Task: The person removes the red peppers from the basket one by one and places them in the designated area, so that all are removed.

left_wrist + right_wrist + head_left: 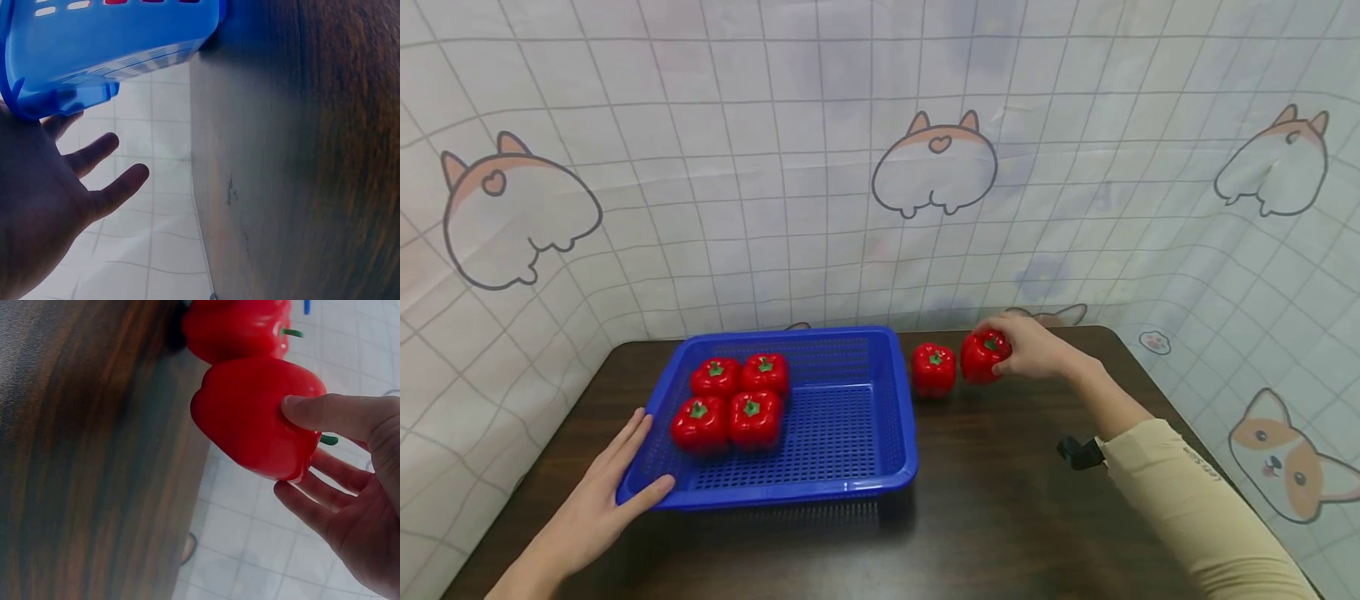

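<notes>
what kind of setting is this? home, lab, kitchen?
Probably a staged recording booth, not a kitchen: a cartoon-printed grid cloth hangs round a dark wooden table, with only a blue basket and glossy red peppers laid out.

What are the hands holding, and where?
The right hand grips a shiny red bell pepper round its sides. The left hand only touches the blue plastic basket.
</notes>
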`<state>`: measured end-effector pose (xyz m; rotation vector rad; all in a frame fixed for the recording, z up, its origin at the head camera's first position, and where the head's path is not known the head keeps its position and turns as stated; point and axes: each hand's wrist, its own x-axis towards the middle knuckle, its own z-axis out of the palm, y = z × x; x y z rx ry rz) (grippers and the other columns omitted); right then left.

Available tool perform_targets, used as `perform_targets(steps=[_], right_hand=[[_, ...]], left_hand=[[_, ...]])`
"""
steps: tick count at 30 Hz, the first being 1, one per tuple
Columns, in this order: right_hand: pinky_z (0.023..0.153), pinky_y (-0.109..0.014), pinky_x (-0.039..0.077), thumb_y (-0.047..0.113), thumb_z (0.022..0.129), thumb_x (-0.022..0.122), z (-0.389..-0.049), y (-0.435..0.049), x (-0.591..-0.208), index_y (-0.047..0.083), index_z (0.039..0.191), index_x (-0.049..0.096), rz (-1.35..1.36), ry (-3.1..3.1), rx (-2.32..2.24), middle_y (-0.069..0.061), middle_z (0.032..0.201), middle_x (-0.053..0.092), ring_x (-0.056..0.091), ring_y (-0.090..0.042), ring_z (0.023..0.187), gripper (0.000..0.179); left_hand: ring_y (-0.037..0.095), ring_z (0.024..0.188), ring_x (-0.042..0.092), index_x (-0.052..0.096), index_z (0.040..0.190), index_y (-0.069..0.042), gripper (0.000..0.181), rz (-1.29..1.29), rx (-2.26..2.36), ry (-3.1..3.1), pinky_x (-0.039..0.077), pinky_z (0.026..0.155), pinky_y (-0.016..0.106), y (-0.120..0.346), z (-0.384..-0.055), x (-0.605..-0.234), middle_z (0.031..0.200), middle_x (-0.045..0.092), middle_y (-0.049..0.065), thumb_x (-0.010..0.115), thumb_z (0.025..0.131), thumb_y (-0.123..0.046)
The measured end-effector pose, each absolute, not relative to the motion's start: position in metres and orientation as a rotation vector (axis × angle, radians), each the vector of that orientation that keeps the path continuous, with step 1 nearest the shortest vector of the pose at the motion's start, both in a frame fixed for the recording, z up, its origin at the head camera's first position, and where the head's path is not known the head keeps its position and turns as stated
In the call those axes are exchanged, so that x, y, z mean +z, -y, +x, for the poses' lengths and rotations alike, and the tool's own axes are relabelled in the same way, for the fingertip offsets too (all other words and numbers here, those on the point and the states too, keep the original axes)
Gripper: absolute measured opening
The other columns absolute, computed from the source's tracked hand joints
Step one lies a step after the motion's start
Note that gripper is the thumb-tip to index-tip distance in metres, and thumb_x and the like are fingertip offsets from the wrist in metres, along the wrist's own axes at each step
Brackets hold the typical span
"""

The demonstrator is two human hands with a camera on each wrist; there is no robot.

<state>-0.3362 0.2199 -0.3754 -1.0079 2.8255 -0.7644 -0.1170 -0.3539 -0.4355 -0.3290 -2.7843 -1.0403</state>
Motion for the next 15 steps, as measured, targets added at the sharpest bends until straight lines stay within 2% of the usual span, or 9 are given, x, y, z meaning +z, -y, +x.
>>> perform_targets(steps=[15], right_hand=[[0.091, -0.054, 0.054, -0.004, 0.079, 0.081, -0.343, -0.218, -0.396, 0.002, 0.129, 0.065, -0.969, -2.815, -0.691, -0.018, 0.125, 0.062, 0.057, -0.037, 0.113, 0.053]], left_hand=[[0.057, 0.149, 0.008, 0.017, 0.166, -0.013, 0.084, -0.309, -1.034, 2.805, 0.013, 0.104, 0.084, 0.355, -0.118, -0.436, 0.172, 0.004, 0.011, 0.067, 0.100, -0.029]])
